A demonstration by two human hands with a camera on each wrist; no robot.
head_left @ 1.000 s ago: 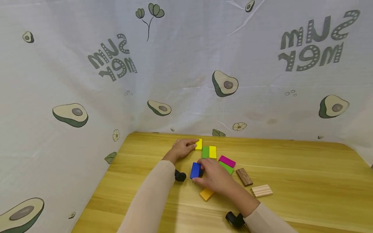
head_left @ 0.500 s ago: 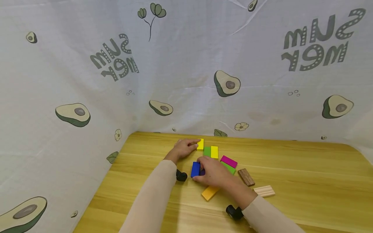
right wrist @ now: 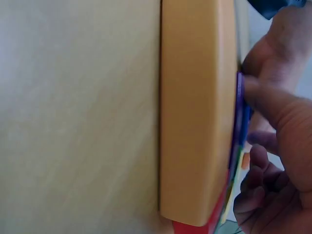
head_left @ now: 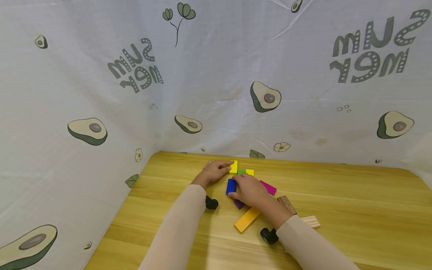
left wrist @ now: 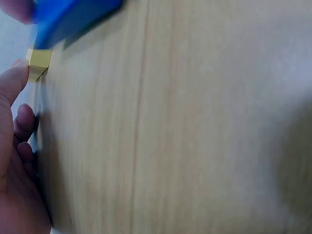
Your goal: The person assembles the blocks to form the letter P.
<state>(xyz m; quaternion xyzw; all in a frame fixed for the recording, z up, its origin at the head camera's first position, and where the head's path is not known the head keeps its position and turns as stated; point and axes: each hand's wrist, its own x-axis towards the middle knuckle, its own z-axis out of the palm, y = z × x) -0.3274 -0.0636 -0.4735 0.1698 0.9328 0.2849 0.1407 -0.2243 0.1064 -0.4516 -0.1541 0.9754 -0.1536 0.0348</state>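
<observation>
In the head view my left hand (head_left: 214, 172) lies at the back left, its extended finger touching the edge of a yellow block (head_left: 234, 167). The left wrist view shows a fingertip against that yellow block (left wrist: 39, 62). My right hand (head_left: 252, 192) pinches a blue block (head_left: 231, 186) between thumb and fingers. Blurred in the left wrist view, the blue block (left wrist: 73, 19) is tilted above the table. Just right of the yellow block lie a green block (head_left: 241, 172) and a second yellow block (head_left: 249, 172), partly covered by my right hand.
A purple block (head_left: 239, 204) and an orange block (head_left: 248, 219) lie under and before my right hand. To its right are a magenta block (head_left: 268, 187), a dark brown block (head_left: 287, 204) and a ridged pale wooden block (head_left: 311, 221). A printed cloth (head_left: 216, 75) hangs behind the table.
My right hand has carried the blue block away from me, toward the green and yellow blocks, uncovering more of the purple and orange blocks. My left hand stays at the yellow block.
</observation>
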